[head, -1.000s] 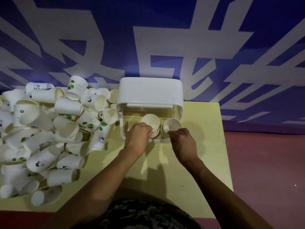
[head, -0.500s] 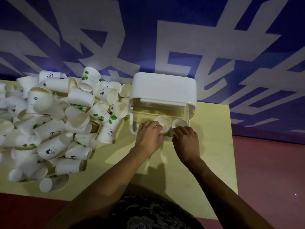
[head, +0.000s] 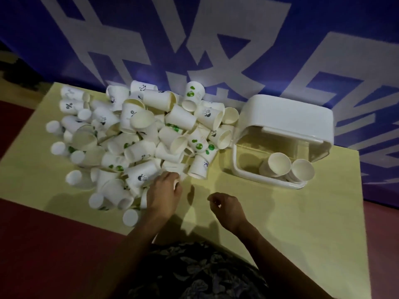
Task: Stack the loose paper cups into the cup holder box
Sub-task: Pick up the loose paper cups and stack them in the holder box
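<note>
A big heap of loose white paper cups [head: 146, 134], some printed with green dots or pandas, covers the left half of the yellow table [head: 280, 223]. The white cup holder box [head: 248, 173] stands at the right with its lid [head: 289, 117] tipped back. Inside it lie two short cup stacks, the left stack [head: 278, 164] and the right stack [head: 302, 170], mouths toward me. My left hand [head: 165, 190] is at the heap's near edge, fingers curled over a paper cup [head: 176, 184] that is mostly hidden. My right hand [head: 224, 208] hovers over bare table, loosely curled and holding nothing.
A blue wall banner [head: 216, 50] with large white characters stands right behind the table. Red floor [head: 43, 244] shows to the left and right. Bare tabletop lies between the heap and the box and along the near right side.
Both hands have left the box and pulled back toward me. The left hand has swung left to the heap's edge and closed over a cup. The view has shifted left.
</note>
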Demonstrator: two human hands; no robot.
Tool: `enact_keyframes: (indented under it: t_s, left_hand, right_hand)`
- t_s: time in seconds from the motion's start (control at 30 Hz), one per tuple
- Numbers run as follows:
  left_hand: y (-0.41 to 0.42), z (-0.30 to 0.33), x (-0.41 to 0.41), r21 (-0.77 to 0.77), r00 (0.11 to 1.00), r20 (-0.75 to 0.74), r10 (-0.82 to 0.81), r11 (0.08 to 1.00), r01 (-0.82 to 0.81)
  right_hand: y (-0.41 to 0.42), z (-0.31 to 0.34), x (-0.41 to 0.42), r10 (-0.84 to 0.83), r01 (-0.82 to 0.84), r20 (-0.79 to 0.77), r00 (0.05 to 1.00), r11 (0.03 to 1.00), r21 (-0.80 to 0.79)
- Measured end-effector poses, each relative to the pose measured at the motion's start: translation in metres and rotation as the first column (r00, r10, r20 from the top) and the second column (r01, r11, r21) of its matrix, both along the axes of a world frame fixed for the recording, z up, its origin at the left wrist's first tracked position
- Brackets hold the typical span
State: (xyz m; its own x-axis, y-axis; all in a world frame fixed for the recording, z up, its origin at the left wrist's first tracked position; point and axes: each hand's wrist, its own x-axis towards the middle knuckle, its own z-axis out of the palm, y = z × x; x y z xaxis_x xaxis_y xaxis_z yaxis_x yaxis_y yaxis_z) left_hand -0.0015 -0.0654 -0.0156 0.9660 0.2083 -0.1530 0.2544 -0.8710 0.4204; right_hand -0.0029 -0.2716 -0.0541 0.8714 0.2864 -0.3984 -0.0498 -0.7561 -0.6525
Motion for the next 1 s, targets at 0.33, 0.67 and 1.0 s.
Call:
enact_keyframes:
  t_s: [0.33, 0.67, 1.0]
  left_hand:
    - [0.102, -0.013, -0.015, -0.210, 0.925, 0.049, 0.377, 0.909, -0.359]
    - [0.112, -0.013, -0.004, -0.491, 0.954, 0.041, 0.297, 0.838, -0.240]
    - [0.082, 0.003, -0.018, -0.360, 0.962, 0.264, -0.067, 0.919, 0.163]
  right_hand:
    - [0.139, -0.006, -0.018, 0.373, -0.362, 0.150, 0.916, 0.927, -0.093]
    - [0.188, -0.010, -0.029, 0.551, -0.474, 0.014, 0.834, 0.729, -0.494]
    - [0.114, -0.009, -0.019, 0.020, 0.055, 0.259, 0.966, 0.959, -0.277]
